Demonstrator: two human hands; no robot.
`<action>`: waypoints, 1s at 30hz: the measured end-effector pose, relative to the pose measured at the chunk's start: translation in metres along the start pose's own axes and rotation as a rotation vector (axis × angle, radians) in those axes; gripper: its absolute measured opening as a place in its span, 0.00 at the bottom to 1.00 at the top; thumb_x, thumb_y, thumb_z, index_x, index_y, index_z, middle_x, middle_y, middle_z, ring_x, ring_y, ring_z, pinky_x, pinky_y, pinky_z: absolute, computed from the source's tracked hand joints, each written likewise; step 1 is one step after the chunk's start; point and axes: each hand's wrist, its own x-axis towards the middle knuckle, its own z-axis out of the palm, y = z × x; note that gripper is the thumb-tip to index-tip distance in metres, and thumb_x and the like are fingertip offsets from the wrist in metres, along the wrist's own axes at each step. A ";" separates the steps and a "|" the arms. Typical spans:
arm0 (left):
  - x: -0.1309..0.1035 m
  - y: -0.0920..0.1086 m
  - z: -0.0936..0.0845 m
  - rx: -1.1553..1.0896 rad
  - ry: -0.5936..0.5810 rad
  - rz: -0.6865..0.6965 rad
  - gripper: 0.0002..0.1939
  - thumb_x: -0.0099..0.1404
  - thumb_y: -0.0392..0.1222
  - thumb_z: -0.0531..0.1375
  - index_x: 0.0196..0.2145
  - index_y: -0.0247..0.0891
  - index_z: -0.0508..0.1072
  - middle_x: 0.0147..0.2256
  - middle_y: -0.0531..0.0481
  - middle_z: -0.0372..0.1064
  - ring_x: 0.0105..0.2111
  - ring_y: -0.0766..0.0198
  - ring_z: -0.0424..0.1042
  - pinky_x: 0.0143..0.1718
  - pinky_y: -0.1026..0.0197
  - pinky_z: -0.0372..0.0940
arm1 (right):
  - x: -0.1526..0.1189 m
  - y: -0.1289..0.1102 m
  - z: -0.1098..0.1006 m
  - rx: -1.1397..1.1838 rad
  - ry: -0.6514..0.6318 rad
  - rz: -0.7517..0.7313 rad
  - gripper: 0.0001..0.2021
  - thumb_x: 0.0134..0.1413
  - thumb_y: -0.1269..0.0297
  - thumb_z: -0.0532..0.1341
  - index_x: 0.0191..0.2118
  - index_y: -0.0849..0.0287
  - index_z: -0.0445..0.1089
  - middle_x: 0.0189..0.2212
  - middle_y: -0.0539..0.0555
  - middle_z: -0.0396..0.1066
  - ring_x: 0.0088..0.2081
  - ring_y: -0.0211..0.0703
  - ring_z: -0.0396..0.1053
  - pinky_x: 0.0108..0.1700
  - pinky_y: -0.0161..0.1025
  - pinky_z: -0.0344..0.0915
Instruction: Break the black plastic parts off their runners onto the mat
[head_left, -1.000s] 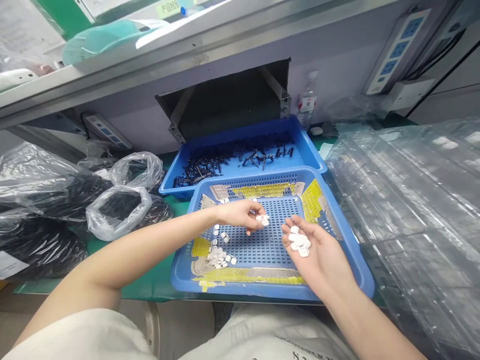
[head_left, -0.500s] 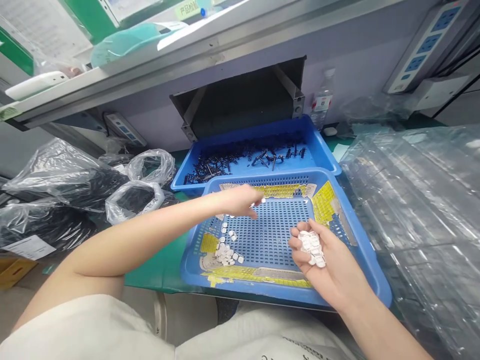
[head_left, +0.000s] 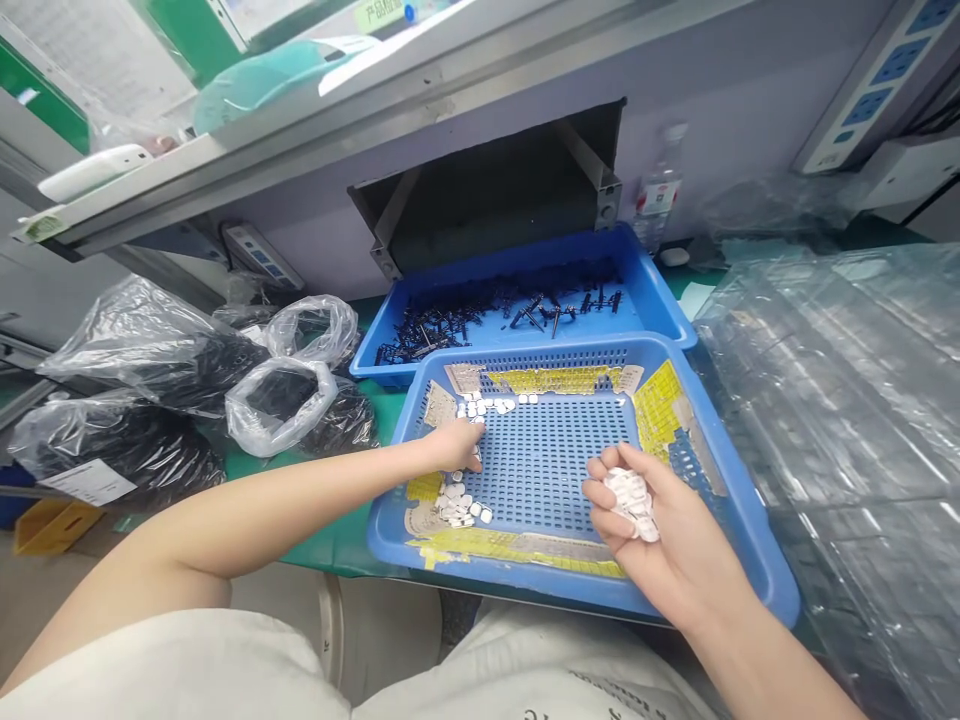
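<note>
My left hand [head_left: 456,443] is over the left side of a blue perforated basket [head_left: 540,470], fingers curled down and closed on small white square pieces. Some of these show at its fingertips, partly hidden by the hand. My right hand [head_left: 675,530] is palm up over the basket's right side, its fingers wrapped round a heap of the same white pieces [head_left: 634,503]. More loose white pieces [head_left: 456,505] lie in the basket's near left corner. Others form a row [head_left: 499,405] along its far left edge.
Behind the basket stands a blue tray [head_left: 487,325] with many black parts. Clear plastic bags of black parts [head_left: 142,340] lie left. Stacked clear plastic trays [head_left: 840,400] are at the right. A bottle [head_left: 660,195] stands near the wall, and a shelf [head_left: 427,95] overhangs the bench.
My left hand has moved from the basket's far middle leftward and nearer to me, uncovering the row of white pieces. My right hand still holds its heap. The view has shifted slightly.
</note>
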 end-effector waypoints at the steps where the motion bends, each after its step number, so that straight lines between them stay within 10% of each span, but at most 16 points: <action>1: 0.001 -0.001 -0.001 -0.007 0.001 0.016 0.16 0.49 0.41 0.63 0.35 0.34 0.65 0.37 0.43 0.65 0.39 0.54 0.64 0.34 0.63 0.59 | 0.000 0.000 0.000 0.003 -0.005 -0.004 0.05 0.40 0.71 0.62 0.22 0.65 0.64 0.22 0.51 0.59 0.19 0.32 0.56 0.12 0.23 0.56; 9: 0.003 -0.007 -0.012 -0.173 -0.151 0.047 0.10 0.51 0.44 0.59 0.26 0.36 0.61 0.14 0.56 0.59 0.19 0.64 0.64 0.22 0.67 0.55 | -0.001 0.000 0.001 0.059 0.061 -0.008 0.09 0.51 0.72 0.53 0.22 0.66 0.64 0.22 0.52 0.59 0.18 0.32 0.56 0.11 0.24 0.54; 13: -0.014 -0.001 -0.035 -0.228 -0.081 0.156 0.13 0.51 0.46 0.58 0.25 0.37 0.58 0.18 0.57 0.60 0.20 0.67 0.62 0.21 0.68 0.52 | 0.002 0.001 0.001 0.023 0.075 -0.031 0.05 0.49 0.73 0.55 0.26 0.66 0.67 0.26 0.54 0.63 0.21 0.34 0.60 0.13 0.25 0.57; 18: -0.053 0.038 -0.082 -0.235 0.190 0.548 0.14 0.52 0.48 0.58 0.26 0.37 0.57 0.21 0.58 0.58 0.21 0.71 0.58 0.19 0.70 0.48 | 0.002 0.004 0.005 -0.046 0.046 0.037 0.06 0.47 0.71 0.58 0.33 0.66 0.68 0.32 0.57 0.66 0.24 0.37 0.64 0.16 0.27 0.62; 25: -0.072 0.093 -0.122 -0.109 0.171 0.899 0.11 0.57 0.43 0.58 0.34 0.36 0.62 0.20 0.57 0.61 0.19 0.72 0.59 0.19 0.70 0.49 | -0.010 -0.005 0.003 0.108 -0.096 0.007 0.07 0.38 0.71 0.65 0.24 0.62 0.65 0.18 0.47 0.57 0.16 0.32 0.55 0.09 0.23 0.52; 30: -0.036 0.064 -0.122 0.022 0.350 0.642 0.12 0.61 0.46 0.54 0.37 0.35 0.65 0.23 0.53 0.63 0.21 0.68 0.60 0.21 0.68 0.49 | -0.045 -0.012 -0.013 0.171 -0.103 0.028 0.08 0.39 0.69 0.66 0.26 0.64 0.67 0.21 0.48 0.59 0.15 0.27 0.52 0.08 0.19 0.47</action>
